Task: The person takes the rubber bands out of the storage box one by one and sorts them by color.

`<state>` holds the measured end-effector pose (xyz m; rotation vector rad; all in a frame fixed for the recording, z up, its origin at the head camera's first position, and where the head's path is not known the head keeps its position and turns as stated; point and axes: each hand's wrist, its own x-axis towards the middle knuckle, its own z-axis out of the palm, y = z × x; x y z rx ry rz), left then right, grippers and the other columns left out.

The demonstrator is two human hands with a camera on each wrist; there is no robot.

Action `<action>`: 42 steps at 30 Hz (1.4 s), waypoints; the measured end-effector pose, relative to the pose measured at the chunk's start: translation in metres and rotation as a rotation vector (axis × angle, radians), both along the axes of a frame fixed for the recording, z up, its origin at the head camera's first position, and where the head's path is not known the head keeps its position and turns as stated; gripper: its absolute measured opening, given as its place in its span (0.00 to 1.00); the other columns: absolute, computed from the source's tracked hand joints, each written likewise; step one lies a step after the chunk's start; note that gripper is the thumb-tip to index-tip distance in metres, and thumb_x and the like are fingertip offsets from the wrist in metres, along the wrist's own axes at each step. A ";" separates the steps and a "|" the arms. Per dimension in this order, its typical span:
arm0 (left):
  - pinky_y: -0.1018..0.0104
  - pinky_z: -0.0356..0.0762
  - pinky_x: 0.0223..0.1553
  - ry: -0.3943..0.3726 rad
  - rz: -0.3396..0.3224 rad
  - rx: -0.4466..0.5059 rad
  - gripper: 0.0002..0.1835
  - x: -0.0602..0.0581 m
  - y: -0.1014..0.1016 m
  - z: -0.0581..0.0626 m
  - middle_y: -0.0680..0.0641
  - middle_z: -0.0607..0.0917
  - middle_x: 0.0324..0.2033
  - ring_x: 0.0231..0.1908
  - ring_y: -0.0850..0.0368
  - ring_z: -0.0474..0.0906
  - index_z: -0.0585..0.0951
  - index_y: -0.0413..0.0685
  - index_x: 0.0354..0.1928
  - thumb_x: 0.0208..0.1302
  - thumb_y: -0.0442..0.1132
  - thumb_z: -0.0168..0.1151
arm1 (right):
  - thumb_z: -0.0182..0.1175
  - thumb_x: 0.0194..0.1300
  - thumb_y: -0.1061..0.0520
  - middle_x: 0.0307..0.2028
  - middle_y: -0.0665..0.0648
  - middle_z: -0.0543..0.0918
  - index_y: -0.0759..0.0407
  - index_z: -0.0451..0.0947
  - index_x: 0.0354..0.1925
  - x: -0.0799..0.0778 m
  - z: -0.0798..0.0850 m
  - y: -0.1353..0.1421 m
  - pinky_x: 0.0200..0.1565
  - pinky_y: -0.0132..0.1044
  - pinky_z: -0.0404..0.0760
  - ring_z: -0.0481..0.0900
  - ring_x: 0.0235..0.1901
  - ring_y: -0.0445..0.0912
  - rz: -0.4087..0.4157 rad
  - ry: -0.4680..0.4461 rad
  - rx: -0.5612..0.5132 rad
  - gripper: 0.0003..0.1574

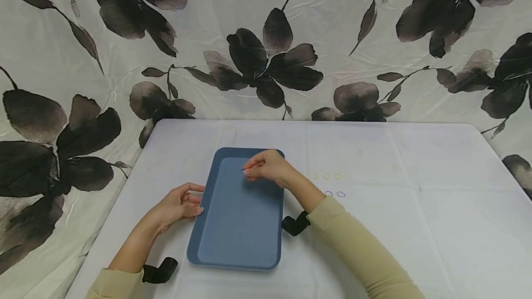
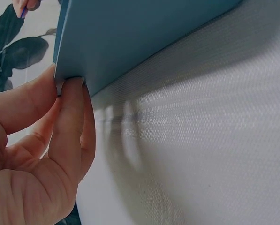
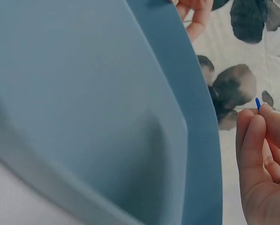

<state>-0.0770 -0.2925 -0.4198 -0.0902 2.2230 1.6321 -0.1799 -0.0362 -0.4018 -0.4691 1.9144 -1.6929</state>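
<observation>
A blue rectangular tray (image 1: 241, 216) lies lengthwise before me on the white table. At its left rim my left hand (image 1: 176, 206) grips the edge, thumb on one side and fingers on the other, as the left wrist view shows. Over the far part of the tray, my right hand (image 1: 268, 167) pinches a thin blue ring (image 3: 258, 103) between thumb and fingertips. Only a small end of it sticks out; the rest is hidden by the fingers. The tray's inside surface is bare where it shows.
Right of the tray lie several small yellow rings (image 1: 326, 176) in a row, with blue rings (image 1: 341, 194) nearer me, partly behind my right forearm. Black wrist-worn camera pieces (image 1: 296, 224) hang at both wrists. A floral cloth (image 1: 266, 73) hangs behind the white table (image 1: 395, 225).
</observation>
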 end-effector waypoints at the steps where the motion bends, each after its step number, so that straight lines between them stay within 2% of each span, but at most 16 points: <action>1: 0.69 0.78 0.36 0.001 0.000 0.002 0.30 0.000 0.000 0.000 0.41 0.74 0.37 0.34 0.56 0.75 0.62 0.28 0.60 0.56 0.25 0.61 | 0.62 0.57 0.70 0.37 0.69 0.83 0.75 0.79 0.41 0.000 0.001 0.002 0.41 0.43 0.81 0.84 0.33 0.52 -0.005 0.004 0.001 0.12; 7: 0.69 0.78 0.36 0.000 -0.004 0.006 0.30 -0.002 0.001 0.000 0.40 0.74 0.38 0.35 0.57 0.76 0.62 0.28 0.61 0.56 0.25 0.61 | 0.61 0.57 0.71 0.42 0.73 0.80 0.77 0.78 0.43 -0.003 0.006 0.015 0.45 0.48 0.78 0.81 0.41 0.62 -0.029 -0.026 0.005 0.13; 13: 0.68 0.78 0.37 0.001 -0.011 0.005 0.31 -0.001 -0.001 0.000 0.41 0.73 0.38 0.35 0.57 0.75 0.62 0.28 0.61 0.56 0.25 0.62 | 0.60 0.58 0.71 0.44 0.73 0.79 0.77 0.77 0.45 -0.005 0.009 0.030 0.48 0.50 0.76 0.78 0.45 0.65 -0.026 -0.036 0.004 0.15; 21: 0.69 0.78 0.36 0.002 -0.006 0.015 0.31 0.000 -0.001 0.000 0.40 0.75 0.37 0.34 0.58 0.76 0.61 0.27 0.61 0.56 0.24 0.61 | 0.60 0.60 0.69 0.44 0.73 0.79 0.77 0.76 0.46 -0.008 0.019 0.055 0.48 0.51 0.75 0.81 0.43 0.60 -0.034 0.011 0.045 0.15; 28: 0.69 0.78 0.36 0.000 -0.003 0.010 0.31 0.000 0.000 0.000 0.40 0.76 0.38 0.34 0.58 0.76 0.61 0.27 0.61 0.56 0.24 0.61 | 0.60 0.60 0.69 0.42 0.71 0.81 0.77 0.76 0.46 -0.008 0.021 0.077 0.49 0.51 0.75 0.81 0.42 0.58 -0.069 0.018 0.064 0.15; 33: 0.70 0.78 0.36 -0.001 -0.007 0.017 0.31 -0.001 0.000 -0.001 0.40 0.76 0.38 0.35 0.58 0.76 0.61 0.27 0.61 0.56 0.23 0.61 | 0.60 0.59 0.70 0.37 0.65 0.83 0.78 0.76 0.46 -0.007 0.022 0.095 0.48 0.51 0.76 0.81 0.41 0.58 -0.089 0.030 0.084 0.16; 42: 0.70 0.78 0.35 0.003 0.002 0.030 0.31 -0.001 0.000 -0.002 0.43 0.76 0.35 0.33 0.59 0.76 0.61 0.26 0.60 0.55 0.23 0.61 | 0.59 0.60 0.70 0.34 0.57 0.83 0.78 0.75 0.46 -0.004 0.020 0.131 0.47 0.49 0.76 0.83 0.37 0.49 -0.131 0.051 0.100 0.16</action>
